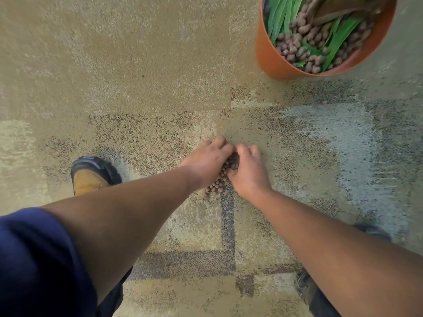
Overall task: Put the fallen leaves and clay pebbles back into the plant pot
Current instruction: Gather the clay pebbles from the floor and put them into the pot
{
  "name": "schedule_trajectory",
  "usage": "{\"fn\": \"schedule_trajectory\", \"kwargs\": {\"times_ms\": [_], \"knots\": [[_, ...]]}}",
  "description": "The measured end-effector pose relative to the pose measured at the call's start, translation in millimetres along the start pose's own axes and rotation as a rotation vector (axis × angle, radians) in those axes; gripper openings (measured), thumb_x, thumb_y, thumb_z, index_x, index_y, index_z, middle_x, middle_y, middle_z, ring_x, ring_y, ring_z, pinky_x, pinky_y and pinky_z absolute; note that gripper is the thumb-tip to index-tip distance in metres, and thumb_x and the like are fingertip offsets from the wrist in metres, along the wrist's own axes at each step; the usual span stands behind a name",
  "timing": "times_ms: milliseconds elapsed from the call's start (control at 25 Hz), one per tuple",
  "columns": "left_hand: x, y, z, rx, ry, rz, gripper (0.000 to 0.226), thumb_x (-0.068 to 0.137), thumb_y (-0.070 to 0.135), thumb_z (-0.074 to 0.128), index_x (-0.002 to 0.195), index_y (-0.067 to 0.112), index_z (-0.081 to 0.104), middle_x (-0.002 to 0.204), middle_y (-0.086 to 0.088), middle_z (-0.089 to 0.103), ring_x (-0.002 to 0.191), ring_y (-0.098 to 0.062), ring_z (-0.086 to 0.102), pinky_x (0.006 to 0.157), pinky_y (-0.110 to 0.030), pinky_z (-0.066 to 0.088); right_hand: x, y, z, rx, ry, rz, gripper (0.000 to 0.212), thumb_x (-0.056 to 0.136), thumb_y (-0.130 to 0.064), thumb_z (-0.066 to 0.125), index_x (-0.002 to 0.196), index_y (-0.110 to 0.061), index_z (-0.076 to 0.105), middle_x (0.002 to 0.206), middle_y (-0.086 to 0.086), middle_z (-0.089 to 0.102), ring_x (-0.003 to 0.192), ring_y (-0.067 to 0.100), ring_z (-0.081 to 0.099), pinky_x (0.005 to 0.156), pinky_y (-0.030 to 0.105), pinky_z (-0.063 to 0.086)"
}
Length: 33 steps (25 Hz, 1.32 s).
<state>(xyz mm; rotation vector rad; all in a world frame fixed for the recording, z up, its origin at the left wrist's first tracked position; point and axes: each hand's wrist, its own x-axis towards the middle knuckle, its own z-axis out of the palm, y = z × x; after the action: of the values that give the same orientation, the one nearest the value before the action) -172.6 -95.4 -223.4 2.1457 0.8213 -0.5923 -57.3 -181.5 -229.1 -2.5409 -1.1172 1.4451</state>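
Note:
A small heap of brown clay pebbles [219, 183] lies on the carpet in the middle of the view. My left hand [206, 159] and my right hand [248, 170] are side by side over the heap, fingers curled down around the pebbles and cupping them between the palms. Most of the heap is hidden under the hands. The orange plant pot [272, 58] stands at the top right, holding more pebbles, long green leaves [280, 18] and some brown dry leaves. No fallen leaf is visible on the floor.
Patterned beige and grey carpet [137, 76] covers the whole floor. My left shoe [91, 176], tan with a black toe, stands left of the hands; my right shoe [375, 229] shows partly behind the right forearm.

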Motion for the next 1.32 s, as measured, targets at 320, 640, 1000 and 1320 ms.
{"fn": "schedule_trajectory", "kwargs": {"times_ms": [320,640,1000,1320], "knots": [[-5.5,1.3,5.2,-0.027,0.011,-0.003,0.037,0.099,0.02,0.059,0.135,0.022,0.052,0.124,0.0,0.05,0.104,-0.02,0.055,0.09,-0.032,0.049,-4.5,6.5,5.8,-0.075,-0.005,-0.095,0.023,0.098,-0.015,0.065,0.12,-0.015,0.058,0.126,0.005,0.053,0.117,0.024,0.056,0.103,0.042,0.055],[-8.2,-10.4,15.8,-0.053,0.049,0.006,0.015,0.1,0.021,0.062,0.113,0.02,0.067,0.099,0.006,0.057,0.094,-0.014,0.059,0.078,-0.021,0.053,-10.7,9.1,4.1,-0.006,0.018,-0.085,0.009,0.098,-0.013,0.065,0.096,-0.019,0.059,0.099,-0.005,0.059,0.094,0.017,0.06,0.083,0.036,0.059],[-7.9,-15.0,14.9,-0.127,0.09,-0.097,0.012,0.098,0.008,0.06,0.096,0.018,0.066,0.093,0.0,0.062,0.087,-0.015,0.066,0.066,-0.019,0.059,-14.9,19.2,-1.7,-0.187,-0.027,-0.178,0.013,0.099,-0.014,0.064,0.112,-0.016,0.064,0.104,-0.003,0.062,0.094,0.015,0.062,0.089,0.029,0.058],[6.6,17.9,-40.8,-0.704,0.205,-0.396,0.019,0.085,-0.005,0.071,0.085,0.014,0.067,0.087,-0.003,0.068,0.085,-0.015,0.071,0.075,-0.025,0.062,-20.2,-0.7,-42.6,0.216,0.106,-0.051,0.013,0.094,-0.009,0.071,0.092,-0.022,0.066,0.08,-0.005,0.067,0.069,0.01,0.069,0.062,0.031,0.064]]}}
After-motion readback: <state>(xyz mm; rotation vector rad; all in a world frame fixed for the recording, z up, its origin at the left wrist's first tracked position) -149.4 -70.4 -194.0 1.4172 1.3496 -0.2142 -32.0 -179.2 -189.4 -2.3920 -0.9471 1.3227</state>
